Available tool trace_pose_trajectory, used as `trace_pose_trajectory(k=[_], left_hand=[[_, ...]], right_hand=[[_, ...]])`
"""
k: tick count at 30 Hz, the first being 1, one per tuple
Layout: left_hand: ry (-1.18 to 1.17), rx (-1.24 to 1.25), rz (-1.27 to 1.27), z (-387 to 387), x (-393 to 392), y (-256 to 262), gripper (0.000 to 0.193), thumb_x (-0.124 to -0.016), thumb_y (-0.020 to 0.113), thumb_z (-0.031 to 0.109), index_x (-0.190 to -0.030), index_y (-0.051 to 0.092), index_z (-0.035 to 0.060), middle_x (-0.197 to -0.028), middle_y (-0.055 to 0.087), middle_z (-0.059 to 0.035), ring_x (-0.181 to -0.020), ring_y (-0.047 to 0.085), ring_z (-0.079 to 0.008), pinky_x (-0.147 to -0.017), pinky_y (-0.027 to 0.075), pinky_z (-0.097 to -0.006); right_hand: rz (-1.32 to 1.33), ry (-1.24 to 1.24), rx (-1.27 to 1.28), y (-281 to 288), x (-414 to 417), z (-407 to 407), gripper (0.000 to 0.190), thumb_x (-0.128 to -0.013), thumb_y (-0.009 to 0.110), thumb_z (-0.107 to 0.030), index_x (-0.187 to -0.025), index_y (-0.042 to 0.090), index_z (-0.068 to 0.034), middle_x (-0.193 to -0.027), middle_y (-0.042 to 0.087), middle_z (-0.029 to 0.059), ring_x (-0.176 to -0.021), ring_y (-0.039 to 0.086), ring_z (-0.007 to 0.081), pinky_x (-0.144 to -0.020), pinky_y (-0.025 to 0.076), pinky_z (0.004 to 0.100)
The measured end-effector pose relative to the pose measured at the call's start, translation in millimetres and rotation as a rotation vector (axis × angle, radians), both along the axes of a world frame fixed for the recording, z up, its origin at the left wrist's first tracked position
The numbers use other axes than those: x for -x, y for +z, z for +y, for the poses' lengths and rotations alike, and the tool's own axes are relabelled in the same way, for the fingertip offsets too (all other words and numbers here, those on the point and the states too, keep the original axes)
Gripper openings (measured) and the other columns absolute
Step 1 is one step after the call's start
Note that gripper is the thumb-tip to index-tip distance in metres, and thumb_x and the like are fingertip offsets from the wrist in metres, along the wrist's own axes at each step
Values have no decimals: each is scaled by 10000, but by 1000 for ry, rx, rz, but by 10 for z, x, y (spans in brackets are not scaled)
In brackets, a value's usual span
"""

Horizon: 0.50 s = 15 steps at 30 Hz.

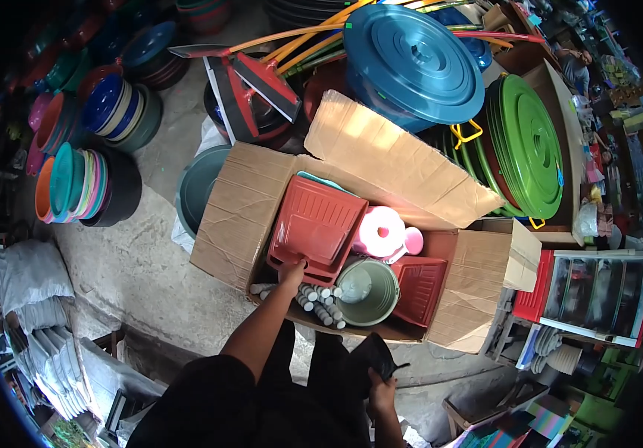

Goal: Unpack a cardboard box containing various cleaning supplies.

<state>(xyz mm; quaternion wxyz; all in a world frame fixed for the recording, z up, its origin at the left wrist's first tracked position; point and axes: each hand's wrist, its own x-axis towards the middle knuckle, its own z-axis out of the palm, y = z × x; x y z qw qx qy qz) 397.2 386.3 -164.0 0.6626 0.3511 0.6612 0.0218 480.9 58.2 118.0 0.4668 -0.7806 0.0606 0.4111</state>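
Note:
In the open cardboard box (pixel 254 213) before me, my left hand (pixel 291 273) touches the near edge of a red plastic dustpan (pixel 315 224); whether its fingers close on it cannot be told. Beside that hand lie several grey cylindrical pieces (pixel 321 305). A grey-green bucket (pixel 367 292), a pink and white plastic item (pixel 380 231) and another red dustpan (pixel 422 288) fill the box's right part. My right hand (pixel 383 390) grips a black item (pixel 374 358) with a strap, outside the box's near edge.
Behind the box stand a blue lidded tub (pixel 413 61), green lidded tubs (pixel 534 145) and red floor squeegees (pixel 254 95). Stacked basins (pixel 114 106) and colanders (pixel 69 179) are on the left. A glass-fronted cabinet (pixel 595 297) stands right. A person (pixel 576 70) is far off, upper right.

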Motion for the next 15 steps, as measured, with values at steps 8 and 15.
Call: trace_pose_trajectory(k=[8,15], left_hand=[[467,108,752,202,-396,91,748,-648,897,269,-1212,525,-53,-1154,672,-171,-976,696,-256,-825,589,-383],[413,-14,427,9,-641,659,845,-621,919,208,-1256,427,-54,-1213,601,-221,-1051,630,-337,-907,541,-426]], right_hand=[[27,-133,9,-32,69,-309,318,-873,644,-46,-1183,614,17,-1097,673,96,-991,646,218,-909,498,340],[57,-228,-31,-39,-271,-555,312,-861,691,-125,-1133,652,20,-1067,690,78,-973,637,189,-895,474,313]])
